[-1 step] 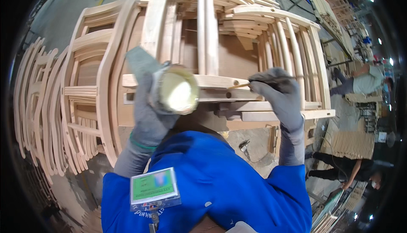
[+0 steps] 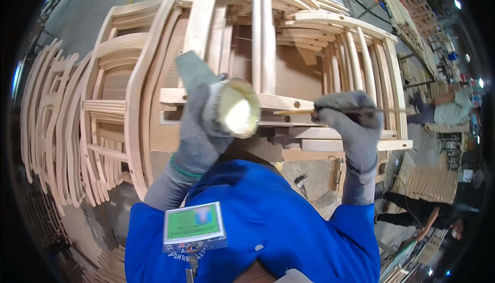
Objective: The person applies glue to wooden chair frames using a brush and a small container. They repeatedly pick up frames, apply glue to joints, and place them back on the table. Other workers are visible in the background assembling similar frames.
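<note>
Holding a small round container [image 2: 237, 112] of pale, cream-coloured paste, the left hand [image 2: 198, 128], in a grey knit glove, is wrapped around its side with the open mouth tilted toward the camera. The right hand [image 2: 346, 120], gloved alike, is closed in a pinch on a thin wooden stick [image 2: 294, 112], which lies nearly level and points left, its tip resting near a horizontal wooden rail [image 2: 175, 96].

That rail belongs to the unfinished chair frame [image 2: 268, 51] directly in front of the person; small dark round holes show along its face just beside the stick, near the container and further right. Whether any hole already carries paste cannot be told at this size. Judged from the loaded container and the stick laid against the rail, the applying of paste to the holes appears under way, with several holes along the rail seemingly untreated.

Outward from the hands:
- upright spindles [image 2: 260, 35] rise behind the rail;
- stacked bent-wood chair parts [image 2: 56, 128] fill the left side;
- a green badge [image 2: 193, 223] hangs on the person's blue jacket [image 2: 268, 231];
- another person [image 2: 448, 110] works at the far right.
</note>
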{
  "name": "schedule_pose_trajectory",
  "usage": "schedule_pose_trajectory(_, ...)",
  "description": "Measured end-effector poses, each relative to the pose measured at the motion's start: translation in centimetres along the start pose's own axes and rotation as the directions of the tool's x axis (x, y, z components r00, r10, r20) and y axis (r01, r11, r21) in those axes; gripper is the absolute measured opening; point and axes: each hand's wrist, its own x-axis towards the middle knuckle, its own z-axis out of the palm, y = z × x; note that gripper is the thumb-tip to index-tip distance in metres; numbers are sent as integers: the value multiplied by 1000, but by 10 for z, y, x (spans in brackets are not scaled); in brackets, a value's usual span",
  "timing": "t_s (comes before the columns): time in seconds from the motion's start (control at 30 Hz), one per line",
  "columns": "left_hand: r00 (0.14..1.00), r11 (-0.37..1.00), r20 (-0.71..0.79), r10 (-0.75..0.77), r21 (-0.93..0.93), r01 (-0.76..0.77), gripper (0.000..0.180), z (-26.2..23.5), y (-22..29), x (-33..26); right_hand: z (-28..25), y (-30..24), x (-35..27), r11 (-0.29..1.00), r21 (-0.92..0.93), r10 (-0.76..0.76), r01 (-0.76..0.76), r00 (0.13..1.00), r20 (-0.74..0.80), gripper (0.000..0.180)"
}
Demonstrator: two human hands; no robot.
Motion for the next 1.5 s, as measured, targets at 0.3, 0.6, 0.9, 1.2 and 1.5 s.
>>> schedule_pose_trajectory(0.3, 991, 989, 44, -127, -67, 130, 48, 10, 3, 10, 30, -10, 11, 997, 80, -26, 12, 983, 179, 16)
schedule_pose_trajectory(0.6, 985, 970, 31, -170, -174, 172, 45, 12, 9, 43, 4, 29, 67, 689, 667, 242, -283, 958, 157, 13)
schedule_pose_trajectory(0.9, 985, 978, -61, -163, -140, 153, 56, 26, 27, 105, -11, 66, 172, 968, 18, -247, 251, 930, 274, 21)
schedule_pose_trajectory(1.2, 964, 990, -237, 118, -52, -134, 57, 32, 79, 117, -97, 91, 400, 987, 108, -92, 123, 964, -250, 24)
schedule_pose_trajectory(1.5, 911, 974, -365, 193, -44, -224, 56, 22, 88, 122, -86, 127, 445, 998, -39, -56, 53, 994, -90, 20)
